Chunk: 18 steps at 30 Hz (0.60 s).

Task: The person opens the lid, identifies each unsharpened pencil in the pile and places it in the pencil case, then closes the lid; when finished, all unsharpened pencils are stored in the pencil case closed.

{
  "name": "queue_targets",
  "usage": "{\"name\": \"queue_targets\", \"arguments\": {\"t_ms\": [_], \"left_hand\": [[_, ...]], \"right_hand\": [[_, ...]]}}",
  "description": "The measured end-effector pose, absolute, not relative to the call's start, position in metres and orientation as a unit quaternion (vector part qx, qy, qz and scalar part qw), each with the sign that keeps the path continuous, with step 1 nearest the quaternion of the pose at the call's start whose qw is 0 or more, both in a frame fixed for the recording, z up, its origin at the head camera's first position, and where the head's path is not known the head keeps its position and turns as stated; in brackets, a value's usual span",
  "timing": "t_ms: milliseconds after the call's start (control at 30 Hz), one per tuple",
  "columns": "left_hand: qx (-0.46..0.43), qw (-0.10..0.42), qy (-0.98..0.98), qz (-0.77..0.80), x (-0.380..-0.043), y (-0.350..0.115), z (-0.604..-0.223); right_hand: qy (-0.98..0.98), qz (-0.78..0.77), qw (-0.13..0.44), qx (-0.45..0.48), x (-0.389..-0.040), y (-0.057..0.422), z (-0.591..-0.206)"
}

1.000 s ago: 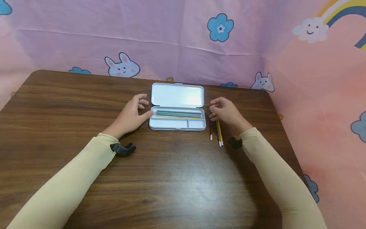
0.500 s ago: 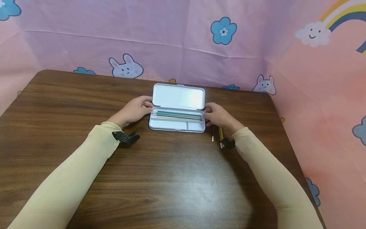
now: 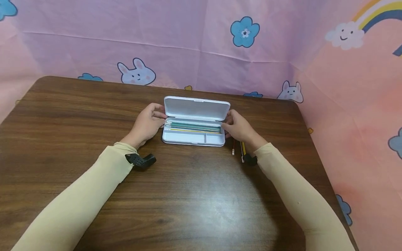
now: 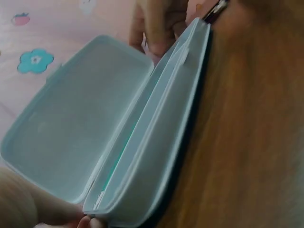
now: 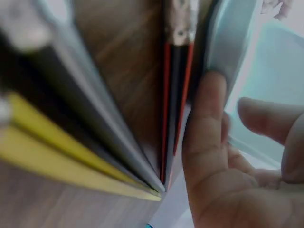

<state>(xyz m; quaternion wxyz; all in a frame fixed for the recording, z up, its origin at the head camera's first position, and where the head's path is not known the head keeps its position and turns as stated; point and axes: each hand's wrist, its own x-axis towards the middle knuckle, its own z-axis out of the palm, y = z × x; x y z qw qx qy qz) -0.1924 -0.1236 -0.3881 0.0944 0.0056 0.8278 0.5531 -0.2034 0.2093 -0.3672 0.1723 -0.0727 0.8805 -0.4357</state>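
Note:
A white pencil case (image 3: 184,138) lies on the table with its lid (image 3: 196,108) tilted up at the back. Several pencils (image 3: 194,125), mostly green, lie in its long rear compartment. My left hand (image 3: 145,124) holds the left end near the hinge, fingertips at the corner in the left wrist view. At the opposite end, my right hand (image 3: 240,128) has its thumb by the rim and a finger (image 5: 209,99) against the outer wall. Beside that hand lie a red-and-black pencil (image 5: 178,90) and yellow-and-black pencils (image 3: 243,149), partly hidden under the wrist.
The brown wooden table (image 3: 176,195) ends at the back against a printed cloth (image 3: 182,42). Another cloth wall (image 3: 355,115) runs along the right edge. A black wrist device (image 3: 140,161) sticks out beside the left cuff.
Both hands have come to the ends of the case, the right one moving left from above the loose pencils. The lid has swung up from lying back flat to a raised tilt.

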Motion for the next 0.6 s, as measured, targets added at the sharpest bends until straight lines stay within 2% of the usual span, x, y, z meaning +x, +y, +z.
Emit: {"name": "queue_targets", "arguments": {"t_ms": [100, 300, 600], "left_hand": [[-0.006, 0.089, 0.799, 0.595, -0.183, -0.121, -0.385], [0.002, 0.117, 0.737, 0.666, -0.166, -0.118, -0.377], [0.03, 0.148, 0.68, 0.717, -0.168, -0.124, -0.381]], "right_hand": [[0.866, -0.456, 0.193, -0.07, -0.198, 0.214, -0.363], [0.808, -0.535, 0.24, -0.055, -0.187, 0.22, -0.357], [0.786, -0.565, 0.24, -0.067, -0.185, 0.222, -0.354]]}}
